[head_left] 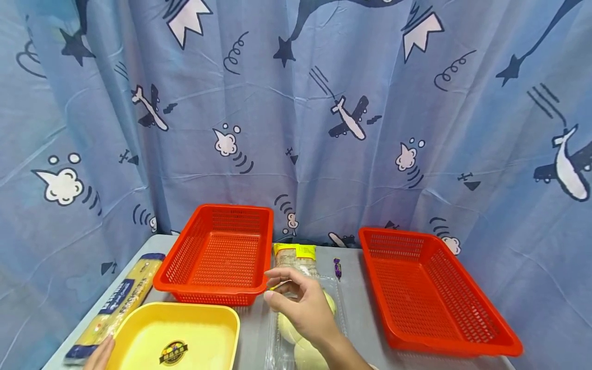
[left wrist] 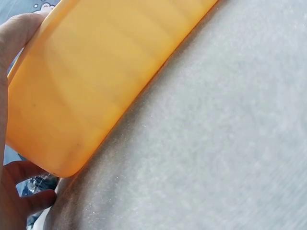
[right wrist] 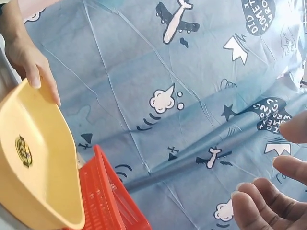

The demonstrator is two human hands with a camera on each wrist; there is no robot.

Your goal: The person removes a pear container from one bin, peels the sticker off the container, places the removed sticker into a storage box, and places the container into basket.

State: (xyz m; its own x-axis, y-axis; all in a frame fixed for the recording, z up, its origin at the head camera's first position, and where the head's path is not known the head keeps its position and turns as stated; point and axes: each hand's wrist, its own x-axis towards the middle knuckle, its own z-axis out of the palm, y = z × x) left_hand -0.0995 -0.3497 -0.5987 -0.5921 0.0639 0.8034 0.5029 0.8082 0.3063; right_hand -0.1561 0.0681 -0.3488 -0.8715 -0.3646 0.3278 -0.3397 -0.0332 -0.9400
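My left hand grips the side rim of a yellow plastic basin, its thumb over the edge. In the left wrist view the basin's outer wall fills the space beside my thumb and fingers. My right hand hovers above a clear plastic tray of pale round items. Its fingers are loosely bent with nothing between them, and the hand hides part of the tray. In the right wrist view its fingertips stand apart in front of the curtain.
One red basket stands behind the basin, another red basket at the right. A long yellow and blue packet lies along the left edge. Behind the tray are a yellow-topped bag and a small purple-wrapped piece. A patterned curtain hangs behind.
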